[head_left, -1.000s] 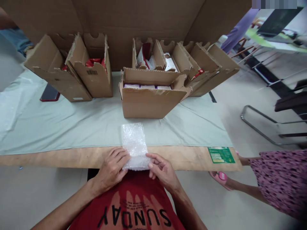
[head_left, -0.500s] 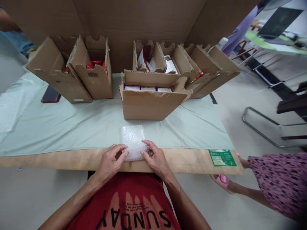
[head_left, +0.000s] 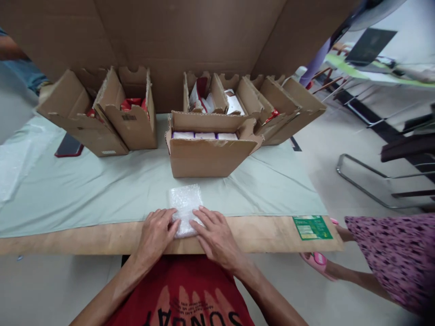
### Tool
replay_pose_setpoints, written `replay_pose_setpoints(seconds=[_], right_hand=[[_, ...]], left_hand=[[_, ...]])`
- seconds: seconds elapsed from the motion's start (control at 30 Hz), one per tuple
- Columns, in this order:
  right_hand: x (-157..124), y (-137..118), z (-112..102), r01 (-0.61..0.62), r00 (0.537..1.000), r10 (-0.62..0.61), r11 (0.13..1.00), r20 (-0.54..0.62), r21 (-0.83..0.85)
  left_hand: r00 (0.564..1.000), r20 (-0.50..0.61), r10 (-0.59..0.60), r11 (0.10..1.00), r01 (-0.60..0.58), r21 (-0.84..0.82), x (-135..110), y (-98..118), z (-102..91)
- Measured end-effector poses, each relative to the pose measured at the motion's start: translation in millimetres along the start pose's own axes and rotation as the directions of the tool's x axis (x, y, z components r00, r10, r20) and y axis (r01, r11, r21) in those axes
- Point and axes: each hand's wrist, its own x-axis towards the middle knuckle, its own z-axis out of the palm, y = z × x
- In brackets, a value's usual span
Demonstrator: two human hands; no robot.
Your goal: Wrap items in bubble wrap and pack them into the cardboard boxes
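Note:
A small clear bubble-wrap sheet (head_left: 185, 203) lies at the near edge of the table, half on the pale green cloth (head_left: 102, 190). My left hand (head_left: 157, 233) rests flat on its near left part, fingers stretched out. My right hand (head_left: 214, 233) lies flat on its near right part, fingers spread. Both hands press the near end of the wrap down against the wooden table edge (head_left: 265, 233). Just beyond the wrap stands an open cardboard box (head_left: 210, 156) holding white packs (head_left: 200, 135).
Several open cardboard boxes (head_left: 132, 115) with red and white items stand along the back, against a tall cardboard wall. A dark phone (head_left: 69, 146) lies at the left. A green label (head_left: 311, 227) sits at the table's right corner. A person in a patterned garment (head_left: 390, 258) stands at the right.
The near end of the bubble wrap, held up over the table edge a second ago, has been folded forward. Both hands went from pinching it to lying flat on it.

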Motion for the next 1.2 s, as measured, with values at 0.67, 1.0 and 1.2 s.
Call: replay_pose_setpoints(seconds=[0.67, 1.0, 1.2], right_hand=[[58.7, 24.9, -3.8, -0.212, 0.972, 0.21, 0.977, 0.106, 0.001], [19.1, -5.6, -2.7, -0.336, 0.885, 0.466, 0.664, -0.018, 0.668], [3.4, -0.3, -11.4, -0.352, 0.871, 0.49, 0.596, 0.02, 0.722]], left_hand=[[0.984, 0.065, -0.168, 0.979, 0.174, -0.105, 5.0, -7.7, -9.8], [0.911, 0.313, -0.268, 0.67, 0.41, -0.619, -15.9, -6.1, -18.1], [0.871, 0.423, -0.25, 0.553, 0.487, -0.676, -0.6, 12.2, -26.3]])
